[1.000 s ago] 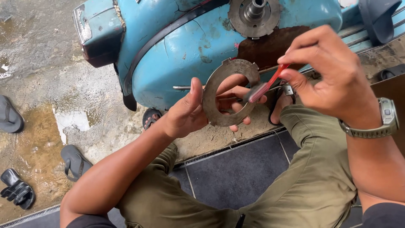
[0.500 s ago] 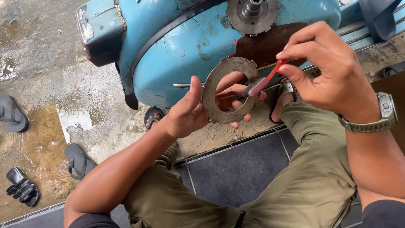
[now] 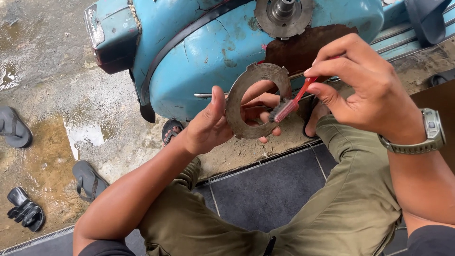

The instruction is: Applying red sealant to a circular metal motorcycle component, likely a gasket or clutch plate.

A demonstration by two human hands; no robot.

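So the left hand (image 3: 215,125) was clamped on a flat metal ring plate (image 3: 256,99), thumb pressed on the near face at its left edge and fingers curled behind it, a few of them showing through the centre hole. The plate was held upright, roughly at knee height, right in front of the blue scooter body (image 3: 213,52). The right hand (image 3: 365,90) sat just to the plate's right, pinched shut on a red-handled brush (image 3: 293,104), with the bristle end touching the plate's right rim.

Hard to say much about the bristles, they were small and kinda blurry. Most of the brush handle was buried inside the fingers. The back face of the plate couldn't be seen at all. The scooter was cut off at the top edge, with only part of its round hub (image 3: 283,16) visible. Both elbows ran out of frame at the bottom, and a sandal (image 3: 89,179) lay on the wet concrete off to the left.
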